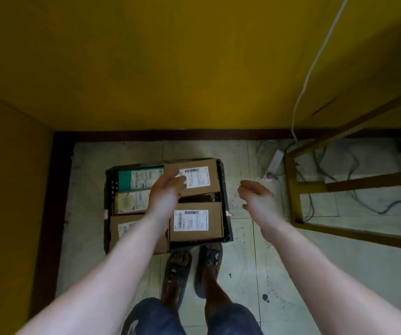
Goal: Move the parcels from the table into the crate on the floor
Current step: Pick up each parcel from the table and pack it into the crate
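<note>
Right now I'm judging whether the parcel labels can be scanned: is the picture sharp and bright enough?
Head view: dim, yellow-tinted light; soft throughout, so the near-right parcel's label shows barcode bars but unreadable text; wide-angle stretch on the forearms; the left hand hides a corner of the far-right parcel's label.

A black crate (110,189) sits on the tiled floor (243,262), filled with labelled parcels (196,222). The left hand (166,193) covers a corner of the far right parcel (202,177), its fingers (180,184) curled; whether they grip it is unclear. The right hand (255,194) hangs relaxed just beside the crate.
</note>
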The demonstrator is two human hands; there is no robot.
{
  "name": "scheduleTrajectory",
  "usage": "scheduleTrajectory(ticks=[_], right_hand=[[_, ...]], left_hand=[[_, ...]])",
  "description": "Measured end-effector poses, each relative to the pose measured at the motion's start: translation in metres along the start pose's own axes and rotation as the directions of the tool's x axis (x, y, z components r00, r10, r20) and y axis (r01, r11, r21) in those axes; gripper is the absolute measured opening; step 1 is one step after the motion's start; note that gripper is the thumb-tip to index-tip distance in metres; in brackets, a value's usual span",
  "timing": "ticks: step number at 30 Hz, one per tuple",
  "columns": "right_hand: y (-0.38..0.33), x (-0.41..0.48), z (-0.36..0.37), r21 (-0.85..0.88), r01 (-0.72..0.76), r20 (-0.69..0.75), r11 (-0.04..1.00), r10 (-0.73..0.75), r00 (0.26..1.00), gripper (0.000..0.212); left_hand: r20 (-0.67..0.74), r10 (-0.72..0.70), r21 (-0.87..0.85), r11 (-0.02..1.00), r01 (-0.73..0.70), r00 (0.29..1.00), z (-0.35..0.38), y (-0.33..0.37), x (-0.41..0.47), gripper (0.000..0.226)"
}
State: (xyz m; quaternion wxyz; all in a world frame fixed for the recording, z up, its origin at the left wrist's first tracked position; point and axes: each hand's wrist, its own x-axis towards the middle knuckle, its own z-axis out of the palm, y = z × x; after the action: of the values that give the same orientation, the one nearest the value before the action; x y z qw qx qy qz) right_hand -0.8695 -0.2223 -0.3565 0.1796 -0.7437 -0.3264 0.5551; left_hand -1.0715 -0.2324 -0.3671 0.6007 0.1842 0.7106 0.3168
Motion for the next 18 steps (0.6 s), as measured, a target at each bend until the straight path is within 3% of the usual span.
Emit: scheduleTrajectory(ticks=[4,8,18], right_hand=[[-0.037,-0.077,-0.027,0.014,0.078,-0.088,0.997,-0.077,0.993,0.037],[-0.057,-0.135,-0.056,0.066,0.129,-0.199,0.990,-0.113,0.973,0.031],[-0.060,-0.215,-0.160,0.280,0.270,-0.403,0.921,-0.143,0.904,0.022]], left_hand=[[0.078,0.109,0.009,0.994,-0.110,0.991,-0.006,0.055,-0.065,0.027],[0.187,0.185,0.008,0.982,-0.190,0.965,0.004,0.094,-0.112,0.024],[0.543,0.313,0.054,0.913,-0.404,0.780,0.118,0.145,-0.208,0.020]])
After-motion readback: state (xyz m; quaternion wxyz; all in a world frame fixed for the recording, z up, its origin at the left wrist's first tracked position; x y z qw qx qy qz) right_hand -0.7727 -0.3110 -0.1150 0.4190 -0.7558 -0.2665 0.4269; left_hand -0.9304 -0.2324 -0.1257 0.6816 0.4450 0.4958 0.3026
